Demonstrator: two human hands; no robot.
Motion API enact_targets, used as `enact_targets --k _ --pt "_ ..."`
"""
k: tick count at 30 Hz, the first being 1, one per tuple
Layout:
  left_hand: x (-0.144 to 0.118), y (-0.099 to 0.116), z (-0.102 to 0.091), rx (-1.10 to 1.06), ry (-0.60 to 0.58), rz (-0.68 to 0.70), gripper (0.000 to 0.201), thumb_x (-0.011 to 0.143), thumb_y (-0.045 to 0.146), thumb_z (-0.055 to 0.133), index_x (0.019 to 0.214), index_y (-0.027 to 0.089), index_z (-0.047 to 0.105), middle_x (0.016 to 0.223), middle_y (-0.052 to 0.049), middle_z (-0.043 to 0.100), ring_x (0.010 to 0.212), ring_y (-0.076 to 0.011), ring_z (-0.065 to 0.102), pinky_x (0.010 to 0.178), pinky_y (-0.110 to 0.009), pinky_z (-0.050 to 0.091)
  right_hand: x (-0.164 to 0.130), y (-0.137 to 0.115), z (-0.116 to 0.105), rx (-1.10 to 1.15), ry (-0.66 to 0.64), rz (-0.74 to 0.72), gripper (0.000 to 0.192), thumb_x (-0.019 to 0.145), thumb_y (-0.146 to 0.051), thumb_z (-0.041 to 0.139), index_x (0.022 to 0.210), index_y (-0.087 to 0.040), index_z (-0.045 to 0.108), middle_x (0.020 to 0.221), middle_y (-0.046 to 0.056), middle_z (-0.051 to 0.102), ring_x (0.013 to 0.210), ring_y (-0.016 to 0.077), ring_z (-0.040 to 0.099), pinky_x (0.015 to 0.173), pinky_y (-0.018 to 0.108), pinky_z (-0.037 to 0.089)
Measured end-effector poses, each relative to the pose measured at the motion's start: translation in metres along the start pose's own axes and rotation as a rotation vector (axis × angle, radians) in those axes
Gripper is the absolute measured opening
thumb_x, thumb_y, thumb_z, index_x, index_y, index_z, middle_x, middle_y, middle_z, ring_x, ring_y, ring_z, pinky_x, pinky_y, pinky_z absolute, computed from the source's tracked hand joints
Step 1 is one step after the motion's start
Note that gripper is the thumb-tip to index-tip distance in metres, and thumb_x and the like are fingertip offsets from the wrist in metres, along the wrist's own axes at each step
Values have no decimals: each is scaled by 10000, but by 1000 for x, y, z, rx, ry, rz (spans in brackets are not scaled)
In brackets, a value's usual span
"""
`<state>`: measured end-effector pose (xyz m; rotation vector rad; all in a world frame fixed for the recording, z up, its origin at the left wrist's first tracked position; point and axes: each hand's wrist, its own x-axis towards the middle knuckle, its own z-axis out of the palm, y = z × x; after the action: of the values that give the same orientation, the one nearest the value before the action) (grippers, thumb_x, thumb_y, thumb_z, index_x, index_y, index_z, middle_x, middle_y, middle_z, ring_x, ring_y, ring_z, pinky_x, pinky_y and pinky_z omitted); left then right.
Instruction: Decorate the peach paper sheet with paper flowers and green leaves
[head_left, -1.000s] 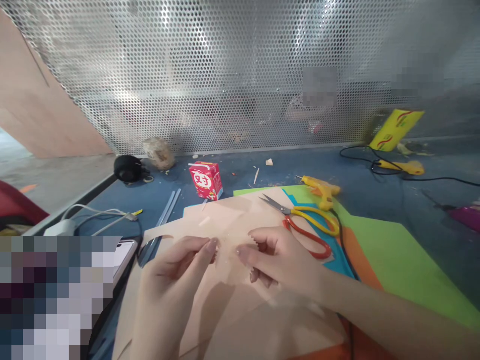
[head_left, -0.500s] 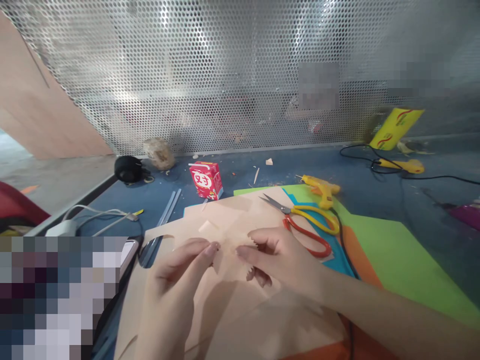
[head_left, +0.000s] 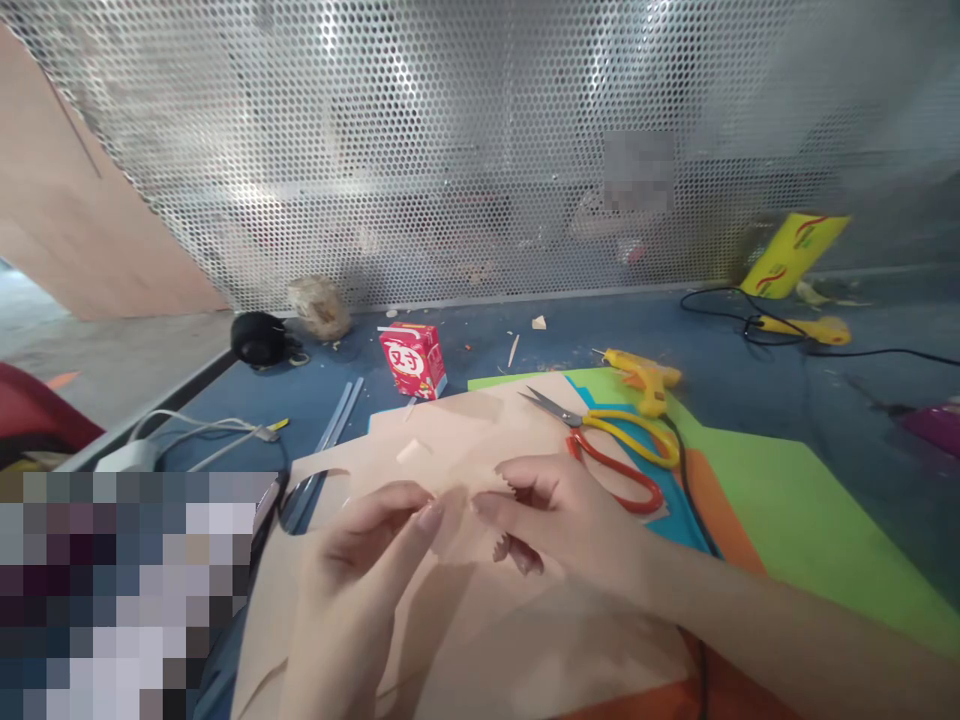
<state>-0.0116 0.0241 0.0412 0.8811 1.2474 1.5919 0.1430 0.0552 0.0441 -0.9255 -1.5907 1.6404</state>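
Above the peach paper sheet point(head_left: 480, 640), a small peach scrap point(head_left: 454, 515) is pinched between left hand point(head_left: 360, 590) and right hand point(head_left: 559, 525). Scissors point(head_left: 611, 450) lie just beyond the sheet's right corner, a red carton point(head_left: 412, 362) behind it.

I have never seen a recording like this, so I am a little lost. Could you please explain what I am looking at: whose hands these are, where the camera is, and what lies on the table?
There is no machine here. A camera on a person's head looks forward and down at their own bare hands. The left hand and right hand together pinch a small peach paper piece with a zigzag edge, above a large peach sheet. On the blue table lie scissors, a yellow glue gun, a red carton and green paper. A perforated metal screen stands behind.
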Motion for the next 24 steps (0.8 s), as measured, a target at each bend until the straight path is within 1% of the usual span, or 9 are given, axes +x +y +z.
enact_targets --k 4,7,9,11,13,15,18,20,24 --pt "2 -3 -1 -37 -59 8 185 475 273 831 575 196 695 537 28 651 492 -66 583 467 -90 441 -1 0 0 -21 -3 -20 354 832 -364 553 563 -172 426 473 -67 479 395 33 432 398 141 340" --pt "-2 -1 6 -41 -11 31 160 502 240 814 579 203 680 547 43 655 530 -68 599 530 -96 468 -1 1 0 -49 2 -28 337 840 -365 540 581 -180 427 478 -73 467 409 43 443 414 154 350" --pt "-6 1 11 -39 20 45 136 527 218 795 591 210 675 554 52 658 548 -65 601 560 -100 473 -2 3 1 -122 6 -47 343 851 -385 517 590 -183 422 509 -60 494 424 52 459 414 165 341" --pt "-8 1 13 -39 32 57 125 539 191 781 601 214 675 563 54 662 555 -59 594 562 -97 465 -2 4 1 -289 61 -118 358 860 -380 499 577 -185 400 526 -53 491 453 61 460 423 179 316" --pt "-8 1 13 -36 39 78 110 550 171 762 600 206 670 549 60 641 536 -41 566 542 -83 442 -3 5 1 -478 150 -234 364 858 -342 503 558 -183 374 528 -55 451 483 67 437 442 192 296" --pt "-7 0 13 -12 52 110 87 561 165 739 591 197 664 530 65 613 516 -31 536 522 -80 424 -3 5 1 -575 225 -346 318 845 -290 526 573 -179 404 571 -53 465 532 71 444 478 193 316" --pt "-6 -1 12 65 65 156 59 574 175 720 584 196 666 538 52 622 524 -49 545 527 -102 433 -2 5 2 -544 281 -461 108 822 -223 561 723 -194 528 748 -38 580 673 83 515 581 187 393" --pt "-6 -2 11 135 54 179 49 581 179 718 580 197 672 548 40 638 540 -61 558 534 -112 439 -1 4 1 -527 296 -509 23 821 -194 560 799 -198 559 793 -31 600 724 91 526 638 195 410" --pt "-8 -4 8 219 -10 229 50 610 170 701 605 220 694 604 37 662 595 -94 588 584 -159 467 0 4 1 -552 302 -530 116 797 -134 561 700 -185 523 689 -43 549 663 87 506 620 201 400"
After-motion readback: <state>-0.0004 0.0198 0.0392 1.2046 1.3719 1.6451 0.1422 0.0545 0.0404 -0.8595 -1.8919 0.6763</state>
